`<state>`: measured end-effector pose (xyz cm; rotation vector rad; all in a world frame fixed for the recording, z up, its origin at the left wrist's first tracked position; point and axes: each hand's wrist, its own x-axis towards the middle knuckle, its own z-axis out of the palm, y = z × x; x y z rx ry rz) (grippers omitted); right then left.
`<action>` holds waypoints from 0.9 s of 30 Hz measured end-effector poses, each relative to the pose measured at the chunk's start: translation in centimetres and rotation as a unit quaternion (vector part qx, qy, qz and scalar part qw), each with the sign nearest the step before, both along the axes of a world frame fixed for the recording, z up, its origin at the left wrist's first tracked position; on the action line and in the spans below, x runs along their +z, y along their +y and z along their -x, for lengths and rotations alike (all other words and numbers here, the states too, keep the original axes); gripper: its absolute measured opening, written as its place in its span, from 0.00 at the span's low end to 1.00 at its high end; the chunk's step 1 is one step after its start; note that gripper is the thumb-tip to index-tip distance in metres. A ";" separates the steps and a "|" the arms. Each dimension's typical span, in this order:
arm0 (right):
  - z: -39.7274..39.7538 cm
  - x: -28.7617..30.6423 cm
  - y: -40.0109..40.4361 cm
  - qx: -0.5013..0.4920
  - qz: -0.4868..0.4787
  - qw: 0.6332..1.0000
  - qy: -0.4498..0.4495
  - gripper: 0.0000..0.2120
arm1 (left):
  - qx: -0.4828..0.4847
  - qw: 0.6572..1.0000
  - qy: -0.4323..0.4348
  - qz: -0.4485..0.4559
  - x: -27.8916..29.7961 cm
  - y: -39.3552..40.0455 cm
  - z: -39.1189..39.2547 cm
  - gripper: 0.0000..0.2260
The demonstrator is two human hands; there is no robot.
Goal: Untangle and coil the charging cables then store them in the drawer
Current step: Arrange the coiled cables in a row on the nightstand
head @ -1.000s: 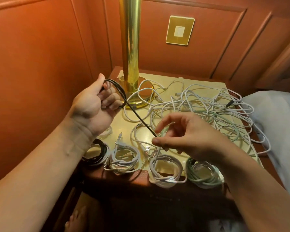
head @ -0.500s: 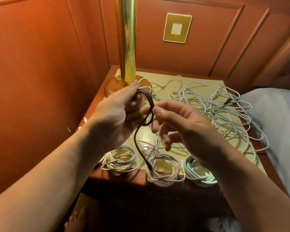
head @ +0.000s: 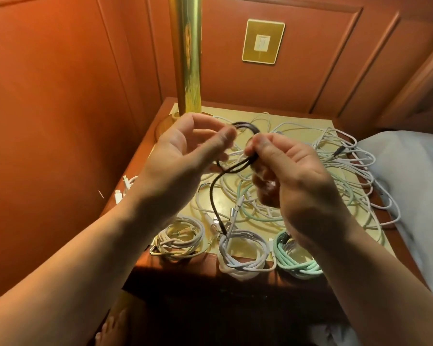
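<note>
A wooden nightstand [head: 235,275] is seen tucked into the panelled corner, its top covered by a pale yellow mat [head: 310,123]. A brass lamp base [head: 165,123] is planted at the back left corner. Along the front edge three coiled cables are lined up: a cream coil [head: 180,239], a white coil [head: 243,253], and a mint-green coil [head: 295,260]. Behind them a loose tangle of white and green cables [head: 335,171] is spread over the mat, spilling past the right edge.

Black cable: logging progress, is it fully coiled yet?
Partly. Black cable loops between left hand and right hand; its tail hangs loose.
</note>
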<state>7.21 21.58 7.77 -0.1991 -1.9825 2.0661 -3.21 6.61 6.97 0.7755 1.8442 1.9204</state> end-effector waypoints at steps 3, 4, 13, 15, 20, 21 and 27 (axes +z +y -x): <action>0.0 0.3 0.9 -0.037 0.063 0.997 0.023 0.15 | 0.058 0.992 0.092 0.069 0.1 -0.5 -0.3 0.21; 0.1 0.5 1.1 -0.041 0.091 0.995 0.031 0.14 | 0.069 0.988 0.116 0.079 0.2 -0.7 -0.5 0.19; -0.2 1.0 0.5 0.029 0.260 0.965 -0.016 0.10 | 0.104 0.992 0.063 0.032 0.7 -0.7 -1.4 0.09; -0.1 0.8 0.3 0.031 0.252 0.967 -0.024 0.11 | 0.100 0.995 -0.020 0.007 0.5 -0.5 -1.3 0.10; 0.2 0.4 0.4 0.017 0.176 0.983 -0.046 0.14 | 0.036 0.984 -0.176 -0.011 0.7 -0.4 -0.9 0.09; 0.2 0.3 0.4 0.015 0.154 0.987 -0.047 0.14 | 0.026 0.976 -0.217 -0.022 0.8 -0.4 -0.9 0.11; 0.3 -0.1 0.2 -0.004 0.051 0.997 -0.053 0.14 | -0.003 0.947 -0.319 -0.050 1.1 -0.8 -0.9 0.17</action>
